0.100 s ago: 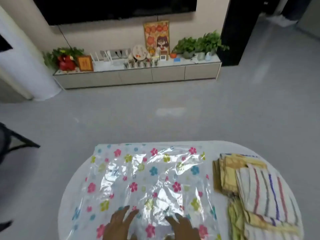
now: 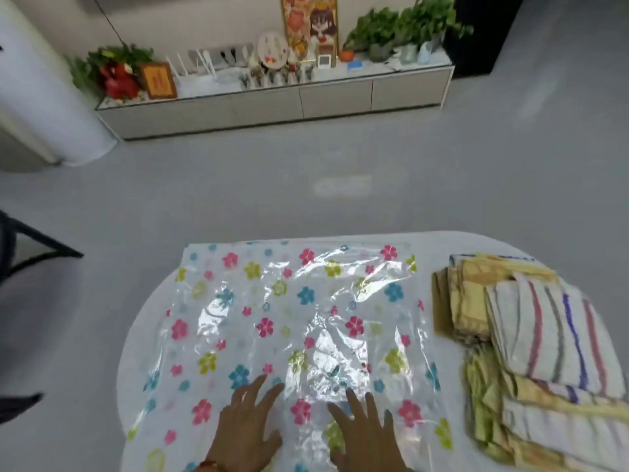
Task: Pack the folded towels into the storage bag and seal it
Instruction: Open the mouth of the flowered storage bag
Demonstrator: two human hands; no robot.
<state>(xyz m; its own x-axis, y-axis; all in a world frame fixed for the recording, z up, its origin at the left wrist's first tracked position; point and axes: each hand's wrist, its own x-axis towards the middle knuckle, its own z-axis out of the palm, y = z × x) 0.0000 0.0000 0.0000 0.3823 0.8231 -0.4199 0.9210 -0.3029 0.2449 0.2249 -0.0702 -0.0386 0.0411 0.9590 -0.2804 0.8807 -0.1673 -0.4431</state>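
— Storage bag (image 2: pixel 296 321)?
— Lying flat across the middle of the white table (image 2: pixel 432 243), clear plastic, crinkled and glossy, printed with small flowers in pink, blue and yellow-green. Roughly rectangular, far edge near the table's far rim. Looks flat, with nothing bulky inside.

— Hands?
— Two. Left hand (image 2: pixel 243 434) and right hand (image 2: pixel 366 437) resting palm down on the near part of the bag, side by side, fingers straight and spread, pressing on the film, gripping nothing. Orange-red band at the left wrist.

— Towels?
— Folded towels (image 2: pixel 524 352) stacked just beside the bag's right edge, on the table, not in the bag. Soft woven cloth, rectangular folds. On top, one white towel with pink, grey and purple stripes; under and behind it, tan-yellow ones; nearer, pale green and another white. Exact count hard to tell from the overlapping layers.

— Beyond the table?
— Grey floor, then a long low cabinet (image 2: pixel 272 103) against the wall, three drawer fronts visible, potted green plants (image 2: pixel 401 28) at the right end, red flowers (image 2: pixel 117 78) at the left, a framed picture (image 2: pixel 158 80) beside them.
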